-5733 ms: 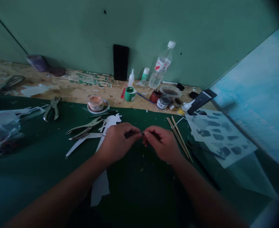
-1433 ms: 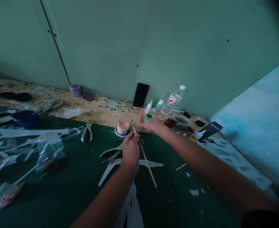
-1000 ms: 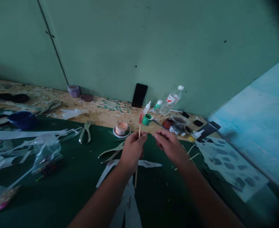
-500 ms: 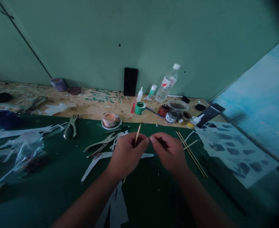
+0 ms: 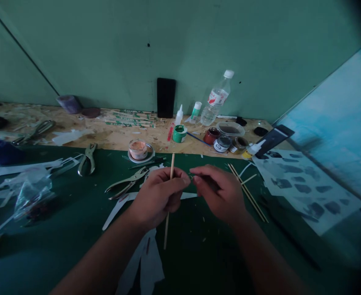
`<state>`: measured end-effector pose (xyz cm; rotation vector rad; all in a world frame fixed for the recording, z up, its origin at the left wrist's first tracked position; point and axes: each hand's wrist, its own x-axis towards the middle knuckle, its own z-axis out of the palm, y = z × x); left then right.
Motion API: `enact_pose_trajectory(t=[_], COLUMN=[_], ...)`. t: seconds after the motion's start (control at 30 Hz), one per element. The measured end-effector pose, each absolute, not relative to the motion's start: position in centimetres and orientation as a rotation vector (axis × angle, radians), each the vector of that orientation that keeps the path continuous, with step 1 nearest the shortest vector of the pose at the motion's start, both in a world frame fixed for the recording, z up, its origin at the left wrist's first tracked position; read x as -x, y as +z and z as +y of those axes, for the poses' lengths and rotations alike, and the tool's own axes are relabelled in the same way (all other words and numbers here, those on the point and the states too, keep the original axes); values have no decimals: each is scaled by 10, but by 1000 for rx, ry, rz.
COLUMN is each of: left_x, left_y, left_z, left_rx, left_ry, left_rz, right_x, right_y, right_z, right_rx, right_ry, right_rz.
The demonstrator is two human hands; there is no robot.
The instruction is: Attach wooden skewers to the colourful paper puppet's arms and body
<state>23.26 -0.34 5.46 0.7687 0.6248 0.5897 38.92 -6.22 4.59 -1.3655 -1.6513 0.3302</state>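
Observation:
My left hand point(image 5: 159, 192) is closed around a thin wooden stick point(image 5: 172, 166), held nearly upright, its lower end reaching below the fist. A tiny pale curved piece point(image 5: 191, 177) shows at the left thumb tip; what it is cannot be made out. Facing it, my right hand point(image 5: 220, 190) has thumb and index finger slightly apart, close to that piece, with no object plainly gripped. Behind and beneath my left hand lie white paper cut-outs point(image 5: 114, 214) and a metal hole punch point(image 5: 128, 183). Several thin sticks point(image 5: 254, 200) lie right of my right hand.
Paint jars point(image 5: 179, 134) stand along the wooden back strip, with a plastic bottle point(image 5: 215, 100) and a black phone point(image 5: 166, 98) against the wall. A second punch point(image 5: 88, 159) and a plastic bag point(image 5: 33, 192) lie left. A patterned sheet point(image 5: 306, 184) is at right.
My right thumb and index finger have parted and drawn slightly away from my left fingertips. The stick in my left hand is now more upright, and more of its lower end shows.

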Motion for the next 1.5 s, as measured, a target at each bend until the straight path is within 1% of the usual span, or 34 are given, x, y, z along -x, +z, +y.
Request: enact_pose_trajectory(t=[0.2, 0.47, 0.8, 0.9, 1.1, 1.2, 1.5], left_x=[-231, -227, -227, -227, -225, -224, -223], left_y=[55, 55, 55, 56, 55, 55, 58], left_z=[-2, 1, 3, 3, 1, 1, -4], left_rx=[-600, -491, -582, -704, -1147, -1340, -1744], left_ry=[471, 351, 376, 440, 654, 734, 902], left_rz=[531, 516, 592, 614, 678, 683, 748], right_x=[-389, -391, -395, -392, -384, -382, -380], right_y=[49, 52, 47, 48, 53, 53, 55], right_z=[-61, -62, -63, -64, -65, -65, -66], right_rx=[1247, 1246, 1295, 1293, 1368, 1411, 1439], right_ry=[295, 40, -125, -60, 283, 400, 415], right_rz=[-1763, -1904, -2065, -1970, -1660, -1571, -1542])
